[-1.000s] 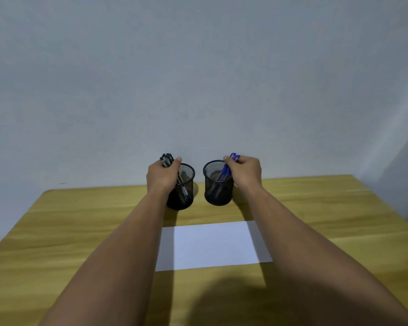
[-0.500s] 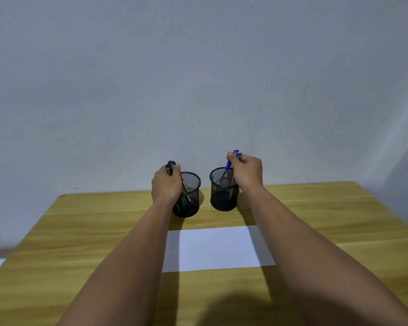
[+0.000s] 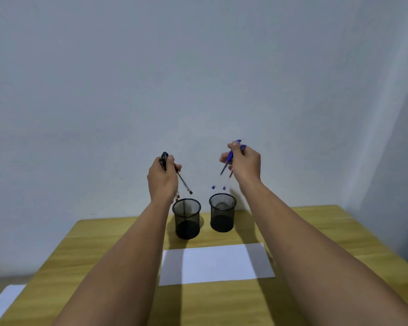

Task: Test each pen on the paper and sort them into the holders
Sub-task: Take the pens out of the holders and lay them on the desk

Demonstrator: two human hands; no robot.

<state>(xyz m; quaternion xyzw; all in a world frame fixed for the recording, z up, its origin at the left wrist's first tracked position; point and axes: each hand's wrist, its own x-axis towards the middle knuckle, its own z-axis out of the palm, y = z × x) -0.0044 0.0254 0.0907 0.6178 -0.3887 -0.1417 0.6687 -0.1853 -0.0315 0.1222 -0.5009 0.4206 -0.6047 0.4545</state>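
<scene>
Two black mesh holders stand at the back of the wooden table, the left holder (image 3: 186, 218) and the right holder (image 3: 222, 212); both look empty. My left hand (image 3: 162, 178) is raised above the left holder, shut on a bunch of black pens (image 3: 183, 182) that point down and right. Above the right holder, my right hand (image 3: 245, 164) grips a bunch of blue pens (image 3: 226, 165), tips hanging down just over the rim. A white sheet of paper (image 3: 216, 263) lies flat in front of the holders.
The wooden table (image 3: 316, 231) ends against a grey wall behind the holders. A white object (image 3: 3, 302) shows at the lower left, beside the table's left edge. The wall turns a corner at the right.
Both hands have lifted the pen bunches up out of the holders. The holders now stand without pens. The camera has tilted so the table sits lower in view.
</scene>
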